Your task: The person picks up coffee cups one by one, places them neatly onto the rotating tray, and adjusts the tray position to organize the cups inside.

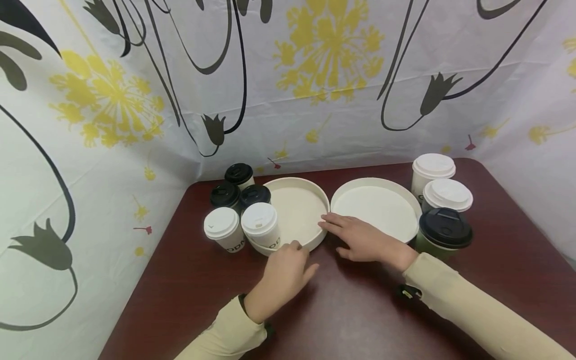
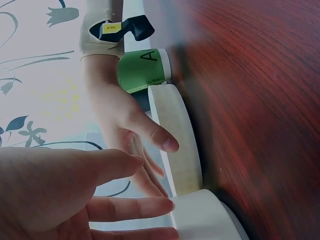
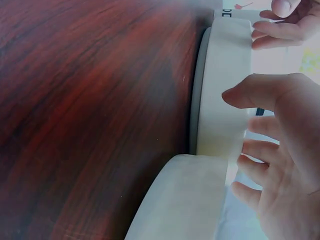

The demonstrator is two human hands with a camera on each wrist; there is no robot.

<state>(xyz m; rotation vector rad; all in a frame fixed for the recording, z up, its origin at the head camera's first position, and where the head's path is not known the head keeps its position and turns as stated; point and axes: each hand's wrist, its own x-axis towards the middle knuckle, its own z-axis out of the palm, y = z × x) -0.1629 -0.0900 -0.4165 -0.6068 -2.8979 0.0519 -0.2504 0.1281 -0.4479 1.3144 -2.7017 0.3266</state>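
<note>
Two round white trays stand side by side, the left tray (image 1: pixel 299 210) and the right tray (image 1: pixel 378 205). My left hand (image 1: pixel 285 270) is at the left tray's near rim, fingertips right at the edge and thumb held out to the side. Its fingers look relaxed in the left wrist view. Where the two trays meet, my right hand (image 1: pixel 360 239) reaches with spread fingers over the left tray's right rim. In the right wrist view that hand's thumb (image 3: pixel 250 92) lies in front of the tray's side wall. A white-lidded paper cup (image 1: pixel 260 225) stands inside the left tray's near-left rim.
Left of the trays are another white-lidded cup (image 1: pixel 224 229) and several black-lidded cups (image 1: pixel 239 174). On the right stand two white-lidded cups (image 1: pixel 434 170) and a green cup (image 1: pixel 443 232) with a black lid. A patterned cloth (image 1: pixel 315 125) hangs behind the dark red table (image 1: pixel 351 320).
</note>
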